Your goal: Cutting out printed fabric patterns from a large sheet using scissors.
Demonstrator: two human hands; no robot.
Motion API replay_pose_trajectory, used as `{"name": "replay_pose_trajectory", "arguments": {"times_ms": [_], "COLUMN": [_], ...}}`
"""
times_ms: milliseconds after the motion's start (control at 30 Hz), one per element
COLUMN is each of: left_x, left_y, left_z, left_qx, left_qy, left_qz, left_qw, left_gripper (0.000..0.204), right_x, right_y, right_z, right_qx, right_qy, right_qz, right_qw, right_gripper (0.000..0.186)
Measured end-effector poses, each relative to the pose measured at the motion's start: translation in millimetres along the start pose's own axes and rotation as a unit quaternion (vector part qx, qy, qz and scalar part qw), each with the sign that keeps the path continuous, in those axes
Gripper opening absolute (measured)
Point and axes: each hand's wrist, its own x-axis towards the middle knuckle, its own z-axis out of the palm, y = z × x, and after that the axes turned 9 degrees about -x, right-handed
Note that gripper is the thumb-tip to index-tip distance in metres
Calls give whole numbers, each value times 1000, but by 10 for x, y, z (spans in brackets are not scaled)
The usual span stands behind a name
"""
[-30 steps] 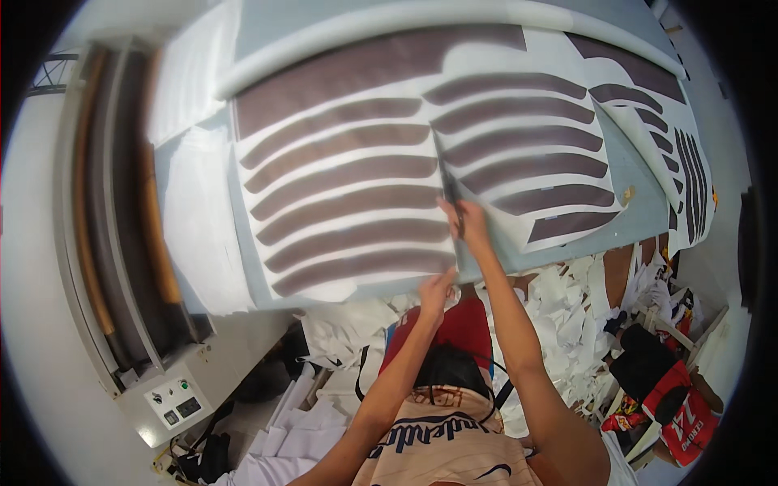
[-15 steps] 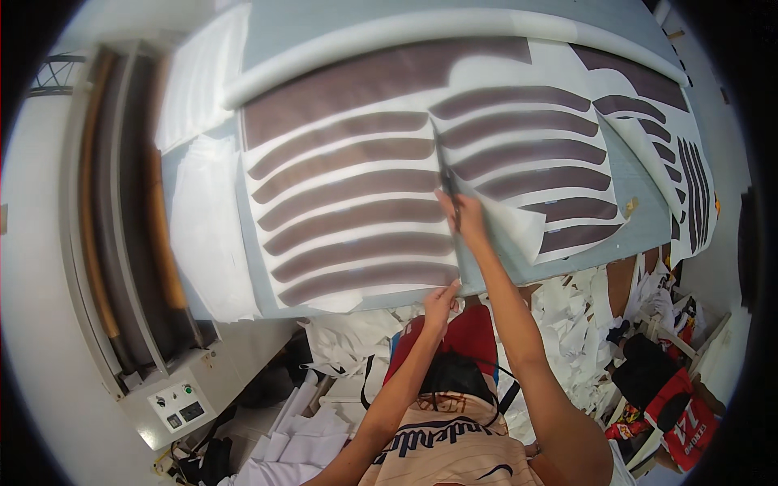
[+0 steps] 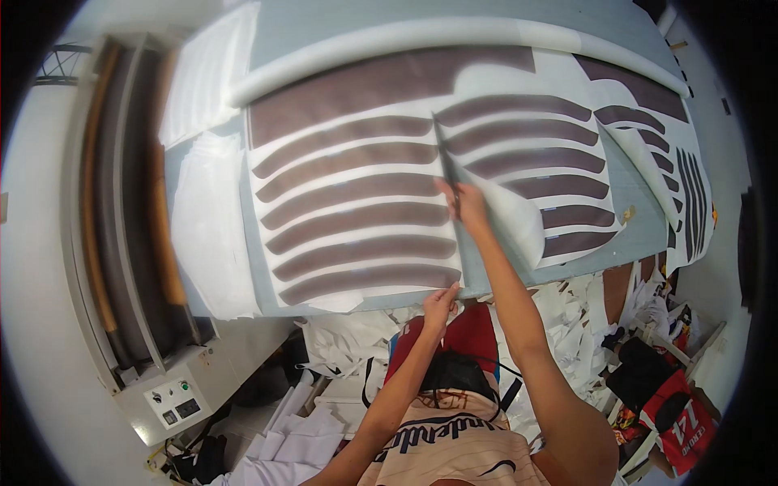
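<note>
A large white sheet (image 3: 352,188) printed with curved brown strips lies on the blue-grey table. My right hand (image 3: 472,209) is closed round dark scissors (image 3: 455,193), held in the cut between the left group of strips and the middle one. The blades are smeared and partly hidden, so their opening is unclear. At the table's near edge my left hand (image 3: 440,308) pinches the lower right corner of the left group. To the right of the scissors, the middle section's cut edge (image 3: 519,223) curls up, its white underside showing.
Along the back of the sheet lies a white roll (image 3: 389,42). White cut pieces (image 3: 209,231) are stacked at the table's left, beside a machine with rollers (image 3: 134,211) and a control panel (image 3: 174,403). White scraps (image 3: 567,332) pile up below the table's near edge.
My right hand with the scissors has shifted only slightly. The middle section's loose edge has curled over more beside it. My left hand keeps its pinch on the corner.
</note>
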Motion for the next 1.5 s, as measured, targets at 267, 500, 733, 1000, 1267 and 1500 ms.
{"name": "replay_pose_trajectory", "arguments": {"times_ms": [267, 500, 733, 1000, 1267, 1500], "left_x": [-46, -79, -527, -547, -314, -143], "left_y": [119, 179, 440, 564, 434, 284], "left_z": [-28, -5, 431, 550, 638, 487], "left_qx": [5, -68, -186, -153, -143, -35], "left_qy": [-8, -1, 18, 124, 165, 182], "left_qz": [11, -2, -8, 15, 17, 29], "left_qw": [1000, 998, 982, 980, 976, 982], "left_gripper": [32, 33, 23, 14, 17, 26], "right_x": [-1337, -1743, 293, 1681, 2200, 2498], "right_y": [328, -531, -1178, -1623, -1733, -1797], "right_z": [-567, -1617, -2234, -1853, -1610, -1360], "right_qx": [-123, -156, -222, -264, -338, -354], "right_qy": [-57, -221, -299, -413, -444, -472], "right_qz": [28, 72, 61, 101, 69, 30], "right_qw": [990, 960, 926, 866, 827, 807], "right_gripper": [48, 34, 39, 41, 34, 42]}}
